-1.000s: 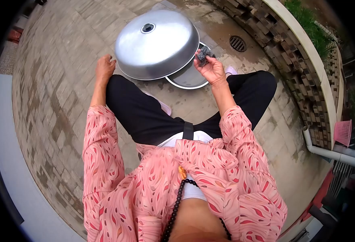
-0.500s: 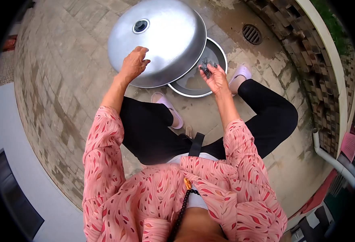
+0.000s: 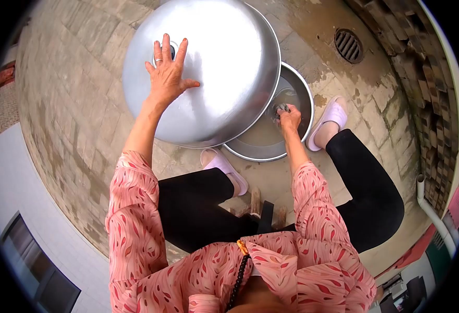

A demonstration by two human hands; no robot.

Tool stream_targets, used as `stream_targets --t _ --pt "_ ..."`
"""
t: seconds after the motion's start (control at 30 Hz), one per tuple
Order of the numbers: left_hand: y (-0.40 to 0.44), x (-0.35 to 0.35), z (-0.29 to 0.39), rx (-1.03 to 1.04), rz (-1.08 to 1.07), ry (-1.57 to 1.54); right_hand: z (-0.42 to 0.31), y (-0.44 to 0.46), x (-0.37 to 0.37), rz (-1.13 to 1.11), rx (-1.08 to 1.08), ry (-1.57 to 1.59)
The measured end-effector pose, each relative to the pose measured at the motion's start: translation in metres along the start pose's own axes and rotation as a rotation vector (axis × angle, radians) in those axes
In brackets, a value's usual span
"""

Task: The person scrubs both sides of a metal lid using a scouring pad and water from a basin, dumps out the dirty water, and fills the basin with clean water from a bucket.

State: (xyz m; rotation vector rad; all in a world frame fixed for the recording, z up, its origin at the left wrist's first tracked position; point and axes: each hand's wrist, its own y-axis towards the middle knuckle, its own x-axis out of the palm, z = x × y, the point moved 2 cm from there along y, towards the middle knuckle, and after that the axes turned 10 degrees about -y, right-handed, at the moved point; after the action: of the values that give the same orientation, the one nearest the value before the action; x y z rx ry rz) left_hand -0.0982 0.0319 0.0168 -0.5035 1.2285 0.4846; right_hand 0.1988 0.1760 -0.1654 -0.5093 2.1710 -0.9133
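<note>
Head view, clock read with 12 at the top. Left hand [image 3: 167, 81]: fingers fanned wide, palm down over the dome of the metal lid [image 3: 224, 68], at about 9 o'clock from its centre; contact with the metal cannot be told. Knob [image 3: 172, 51]: partly hidden behind those fingers. Right hand [image 3: 291, 119]: digits closed on a grey scouring pad [image 3: 280, 108], which sits at its 10 o'clock, within the basin's outline. Basin [image 3: 302, 89]: at the lid's 4 o'clock, partly covered by it in view, cloudy water [image 3: 260, 128] inside. Drain grate [image 3: 349, 46]: between 1 and 2 o'clock from the basin. Lilac slippers [image 3: 329, 121]: one near the basin's 3 o'clock, one near 7
</note>
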Motion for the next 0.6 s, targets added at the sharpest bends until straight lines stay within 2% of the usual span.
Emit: stream_targets --t 0.1,0.13,0.2,0.3,0.37,0.43,0.5,0.6 --pt "0.005 0.022 -0.007 0.024 -0.165 0.054 -0.047 -0.023 -0.023 0.143 -0.499 0.137" --pt "0.001 0.037 -0.014 0.103 -0.038 -0.021 -0.079 -0.043 -0.03 0.172 -0.662 0.114" --pt "-0.003 0.046 -0.016 0.145 0.054 -0.01 -0.137 -0.08 -0.024 0.205 -0.967 0.026" --pt "-0.006 0.056 -0.02 0.148 0.127 0.017 -0.176 -0.081 0.016 0.15 -1.372 -0.204" --pt "-0.008 0.058 -0.018 0.133 0.137 0.018 -0.205 -0.048 0.024 0.333 -1.527 -0.309" --pt "-0.011 0.058 -0.017 0.122 0.144 -0.013 -0.239 -0.013 0.021 0.417 -1.352 -0.273" --pt "-0.008 0.056 -0.018 0.126 0.148 -0.028 -0.241 -0.013 0.027 0.499 -1.32 -0.317" --pt "-0.011 0.058 -0.018 0.115 0.15 -0.053 -0.207 -0.062 0.039 0.345 -1.533 -0.303"
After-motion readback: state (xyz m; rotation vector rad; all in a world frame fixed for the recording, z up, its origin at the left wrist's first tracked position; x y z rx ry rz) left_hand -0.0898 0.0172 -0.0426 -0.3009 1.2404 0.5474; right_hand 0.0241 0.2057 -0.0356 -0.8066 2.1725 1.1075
